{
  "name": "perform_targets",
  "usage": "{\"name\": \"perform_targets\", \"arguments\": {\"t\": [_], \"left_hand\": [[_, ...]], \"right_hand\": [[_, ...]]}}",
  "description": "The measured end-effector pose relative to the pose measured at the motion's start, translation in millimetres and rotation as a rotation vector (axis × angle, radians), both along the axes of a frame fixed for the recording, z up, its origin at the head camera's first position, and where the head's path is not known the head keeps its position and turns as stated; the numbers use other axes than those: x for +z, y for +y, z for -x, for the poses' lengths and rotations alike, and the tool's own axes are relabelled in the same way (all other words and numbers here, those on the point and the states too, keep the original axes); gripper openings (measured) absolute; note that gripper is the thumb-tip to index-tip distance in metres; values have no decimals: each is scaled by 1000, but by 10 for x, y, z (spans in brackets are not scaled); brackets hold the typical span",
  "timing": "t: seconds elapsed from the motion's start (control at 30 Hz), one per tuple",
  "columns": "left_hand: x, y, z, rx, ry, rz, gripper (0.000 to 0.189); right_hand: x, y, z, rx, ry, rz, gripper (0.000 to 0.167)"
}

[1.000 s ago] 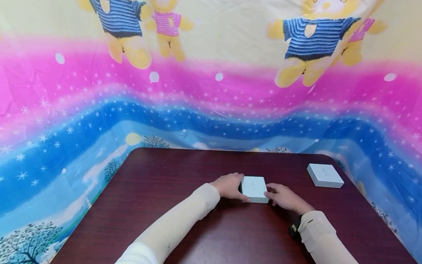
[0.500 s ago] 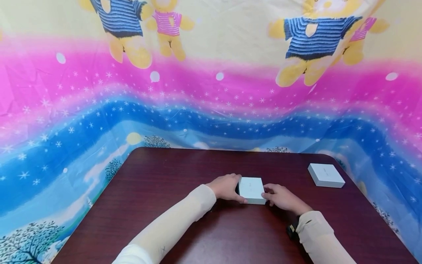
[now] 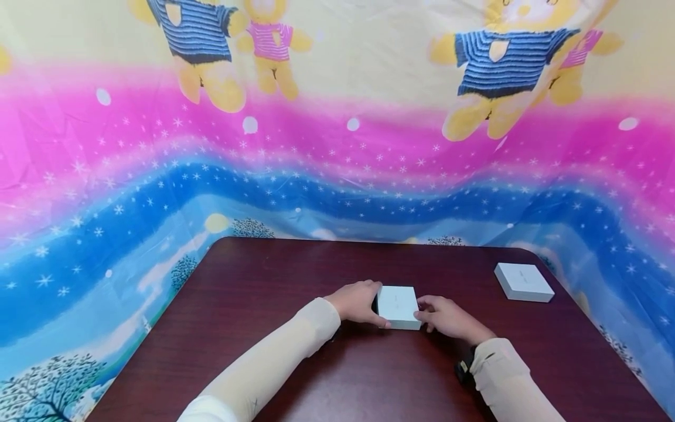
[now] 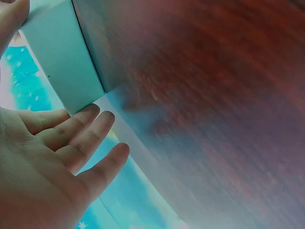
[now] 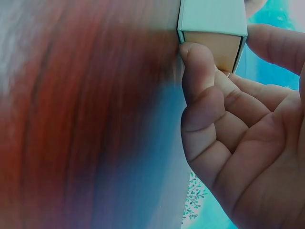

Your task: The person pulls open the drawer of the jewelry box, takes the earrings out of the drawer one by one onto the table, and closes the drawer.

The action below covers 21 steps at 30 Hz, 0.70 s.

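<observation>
A flat white square box [image 3: 398,306] lies on the table between both hands. My left hand [image 3: 358,302] grips its left side, thumb at the near edge and fingers at the far corner. In the left wrist view, that hand's [image 4: 52,162] other fingers spread loosely past the box's pale side [image 4: 62,57]. At the right side, my right hand [image 3: 448,318] pinches the box's end. The right wrist view shows the white outer shell [image 5: 214,16] with a tan recessed end inside it. There, the right hand's [image 5: 257,133] fingers curl in against that end.
Another white box [image 3: 524,281] sits near the table's far right corner. The dark red wooden table [image 3: 295,269] has rounded far corners. Behind it hangs a patterned cloth [image 3: 337,176] with bears and snowflakes.
The white box and both hands have slid slightly left and a little nearer to me. Both hands keep their hold. The second box stays where it was.
</observation>
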<state>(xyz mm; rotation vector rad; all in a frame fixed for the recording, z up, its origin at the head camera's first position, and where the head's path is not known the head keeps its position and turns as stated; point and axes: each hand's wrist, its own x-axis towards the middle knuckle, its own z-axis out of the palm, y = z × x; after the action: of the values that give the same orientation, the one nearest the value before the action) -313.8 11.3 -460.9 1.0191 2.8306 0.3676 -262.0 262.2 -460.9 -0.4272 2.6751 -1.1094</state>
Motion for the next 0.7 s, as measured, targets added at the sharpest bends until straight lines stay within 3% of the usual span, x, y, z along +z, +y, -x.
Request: {"name": "perform_targets", "arguments": {"t": [0.53, 0.7], "left_hand": [[74, -111, -82, 4, -29, 22, 99], [49, -151, -84, 4, -30, 13, 102]], "right_hand": [[-28, -62, -2, 27, -23, 21, 50], [-22, -104, -9, 34, -20, 23, 50]]}}
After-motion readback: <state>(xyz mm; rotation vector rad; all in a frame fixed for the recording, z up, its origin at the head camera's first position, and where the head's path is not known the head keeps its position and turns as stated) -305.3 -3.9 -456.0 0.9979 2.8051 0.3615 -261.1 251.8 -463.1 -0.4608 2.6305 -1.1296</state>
